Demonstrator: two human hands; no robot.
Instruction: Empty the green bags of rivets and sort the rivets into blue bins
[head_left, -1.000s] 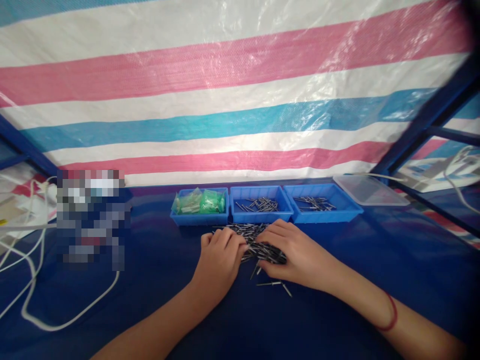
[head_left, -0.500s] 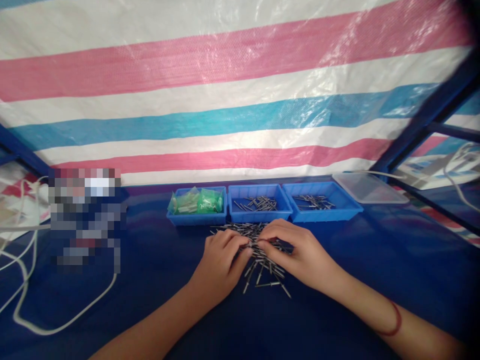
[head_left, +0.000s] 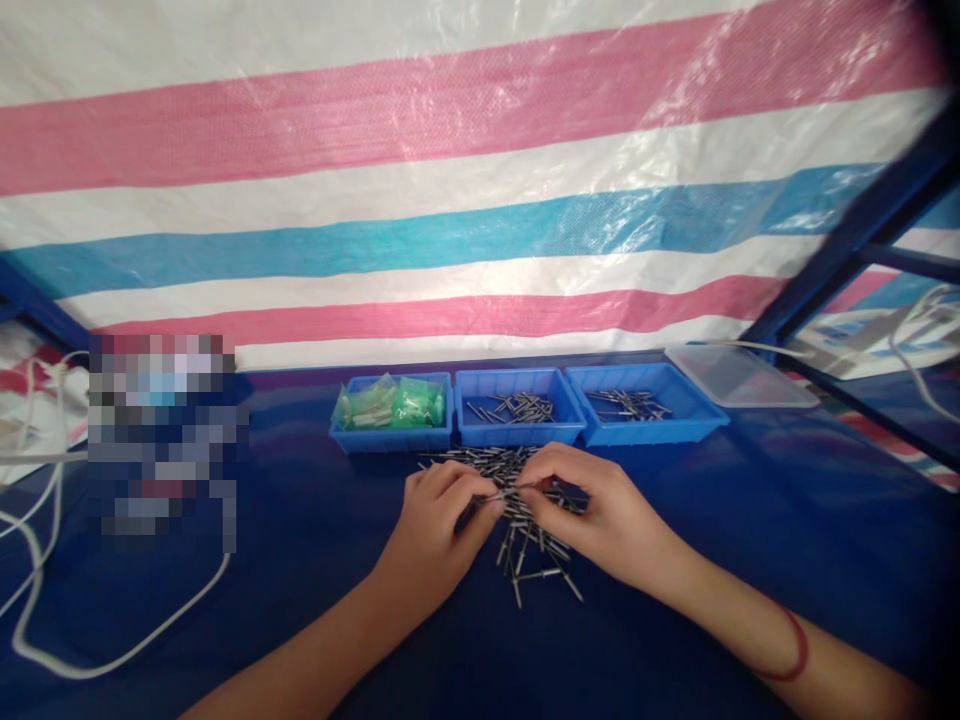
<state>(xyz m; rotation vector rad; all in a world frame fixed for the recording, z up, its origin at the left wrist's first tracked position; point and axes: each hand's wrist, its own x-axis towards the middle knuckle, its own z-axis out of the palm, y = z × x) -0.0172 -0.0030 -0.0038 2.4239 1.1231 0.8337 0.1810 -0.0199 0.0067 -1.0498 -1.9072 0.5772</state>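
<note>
Over a heap of loose metal blind rivets, my left hand and my right hand meet almost fingertip to fingertip. A thin rivet spans the small gap, pinched by the thumb and index finger of both hands. Its ends are partly covered by my fingers. Below my hands, a few rivets lie spread from the heap on the dark blue table. Part of the heap is hidden behind my fingers.
Three blue bins stand behind the heap: the left bin holds green plastic packets, the middle bin and right bin hold rivets. A clear lid lies at right. White cable curls at left beside a blurred-out area.
Several rivets at the front of the heap have shifted, one now pointing toward me. My hands stay nearly in place, the rivet showing more clearly between them.
</note>
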